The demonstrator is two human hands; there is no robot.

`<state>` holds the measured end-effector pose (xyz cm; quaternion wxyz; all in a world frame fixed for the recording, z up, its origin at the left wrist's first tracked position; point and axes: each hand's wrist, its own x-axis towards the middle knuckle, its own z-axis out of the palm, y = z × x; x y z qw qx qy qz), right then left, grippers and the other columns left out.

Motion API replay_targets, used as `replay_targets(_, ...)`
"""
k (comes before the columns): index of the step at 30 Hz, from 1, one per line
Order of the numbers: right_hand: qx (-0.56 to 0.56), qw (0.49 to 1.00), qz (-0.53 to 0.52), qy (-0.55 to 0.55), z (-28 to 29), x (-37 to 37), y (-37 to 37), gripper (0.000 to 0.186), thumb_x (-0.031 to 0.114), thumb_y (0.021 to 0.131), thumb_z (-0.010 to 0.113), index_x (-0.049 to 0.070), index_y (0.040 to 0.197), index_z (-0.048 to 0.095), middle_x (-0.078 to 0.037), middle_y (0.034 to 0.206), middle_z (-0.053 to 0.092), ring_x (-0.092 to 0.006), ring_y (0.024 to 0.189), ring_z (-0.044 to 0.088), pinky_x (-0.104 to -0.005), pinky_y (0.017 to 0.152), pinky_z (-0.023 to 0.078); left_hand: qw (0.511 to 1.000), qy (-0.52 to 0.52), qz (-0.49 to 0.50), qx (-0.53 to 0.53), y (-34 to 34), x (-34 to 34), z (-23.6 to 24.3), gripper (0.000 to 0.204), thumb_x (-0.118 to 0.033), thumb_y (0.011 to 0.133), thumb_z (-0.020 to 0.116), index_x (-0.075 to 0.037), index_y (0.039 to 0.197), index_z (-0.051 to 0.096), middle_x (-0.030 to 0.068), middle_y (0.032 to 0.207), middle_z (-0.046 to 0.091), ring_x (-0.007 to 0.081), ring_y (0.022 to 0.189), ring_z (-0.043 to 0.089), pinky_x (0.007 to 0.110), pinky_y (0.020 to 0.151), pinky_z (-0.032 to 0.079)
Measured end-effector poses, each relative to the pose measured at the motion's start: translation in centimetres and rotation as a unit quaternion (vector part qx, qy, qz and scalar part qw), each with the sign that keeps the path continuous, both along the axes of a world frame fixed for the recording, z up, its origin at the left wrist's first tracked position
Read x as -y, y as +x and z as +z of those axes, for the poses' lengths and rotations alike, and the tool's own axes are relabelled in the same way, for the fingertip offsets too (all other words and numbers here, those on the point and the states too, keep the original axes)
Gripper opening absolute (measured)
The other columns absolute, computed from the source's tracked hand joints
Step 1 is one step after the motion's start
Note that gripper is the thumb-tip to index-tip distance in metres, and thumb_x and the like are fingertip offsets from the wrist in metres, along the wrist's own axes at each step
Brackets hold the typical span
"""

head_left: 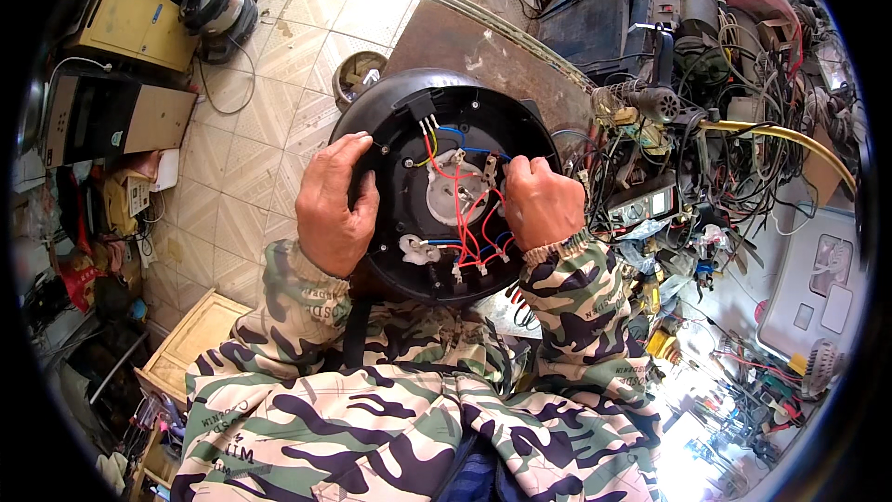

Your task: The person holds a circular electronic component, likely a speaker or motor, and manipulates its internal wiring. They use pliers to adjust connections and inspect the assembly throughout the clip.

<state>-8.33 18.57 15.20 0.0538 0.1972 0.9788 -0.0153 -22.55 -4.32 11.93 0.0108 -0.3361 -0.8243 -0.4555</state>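
Observation:
A round black appliance housing point(395, 251) rests on my lap with its open side facing up. Inside it, red wires point(462, 223), blue ones and a yellow-green one run between metal terminals around a pale round plate point(448, 193). My left hand point(336, 200) grips the housing's left rim, fingers on the outer edge and thumb at the inner side. My right hand point(544, 203) is closed at the right inner edge beside the red and blue wires. Its curled fingers hide whatever they pinch. A white patch point(418, 249) sits at the housing's lower left inside.
Beyond the housing lies a brown board point(483, 46), with a small round container point(359, 76) at its left. Tangled cables and parts crowd the right, around a multimeter point(643, 210). A vacuum cleaner point(219, 14) and a wooden drawer point(195, 339) stand left.

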Motion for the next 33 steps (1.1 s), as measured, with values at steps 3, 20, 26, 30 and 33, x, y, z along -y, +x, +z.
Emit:
replay_targets(3, -0.035, 0.999, -0.001, -0.009, -0.2, 0.0, -0.4, 0.013, 0.018, 0.097, 0.068, 0.008, 0.092, 0.061, -0.014, 0.087, 0.067, -0.0375, 0.071, 0.071, -0.0487, 0.059, 0.055, 1.000, -0.005, 0.006, -0.006, 0.0, 0.3, -0.2, 0.048, 0.010, 0.087, 0.070, -0.002, 0.133, 0.066, 0.0203, 0.130, 0.071, 0.0389, 0.122, 0.069, 0.043, 0.105, 0.055)
replay_targets(20, -0.071, 0.997, 0.018, -0.031, -0.3, -0.1, -0.2, 0.015, 0.019, 0.098, 0.068, 0.009, 0.093, 0.060, -0.012, 0.084, 0.067, -0.0374, 0.070, 0.070, -0.0475, 0.058, 0.055, 1.000, -0.008, 0.015, 0.003, 0.1, 0.4, 0.0, 0.048, 0.010, 0.087, 0.070, -0.002, 0.133, 0.066, 0.0203, 0.130, 0.071, 0.0391, 0.122, 0.069, 0.043, 0.105, 0.055)
replay_targets(26, -0.076, 0.997, 0.021, 0.000, -0.6, -0.3, 0.0, 0.020, 0.027, 0.101, 0.069, 0.010, 0.091, 0.063, -0.011, 0.081, 0.068, -0.0343, 0.067, 0.072, -0.0446, 0.055, 0.056, 1.000, -0.009, 0.015, 0.001, 0.2, 0.2, -0.1, 0.047, 0.010, 0.087, 0.070, -0.001, 0.133, 0.066, 0.0209, 0.128, 0.071, 0.0379, 0.122, 0.070, 0.042, 0.105, 0.055)
replay_targets(30, -0.207, 0.974, -0.082, -0.047, 2.7, -1.4, 1.6, 0.024, 0.028, 0.100, 0.075, 0.009, 0.089, 0.064, -0.011, 0.082, 0.069, -0.0345, 0.072, 0.071, -0.0437, 0.060, 0.056, 0.999, -0.028, 0.009, -0.015, 0.3, 0.1, 0.2, 0.044, 0.006, 0.090, 0.070, -0.001, 0.134, 0.066, 0.0201, 0.128, 0.072, 0.0364, 0.123, 0.070, 0.041, 0.107, 0.053)
replay_targets(33, -0.291, 0.923, -0.219, -0.129, 4.0, -4.6, 5.9, 0.014, 0.015, 0.098, 0.076, 0.003, 0.099, 0.069, -0.019, 0.094, 0.070, -0.0392, 0.086, 0.070, -0.0465, 0.073, 0.055, 0.999, -0.044, 0.010, -0.015, 0.5, 0.4, -0.3, 0.043, 0.004, 0.092, 0.070, 0.000, 0.135, 0.066, 0.0183, 0.130, 0.072, 0.0343, 0.123, 0.070, 0.041, 0.106, 0.052)
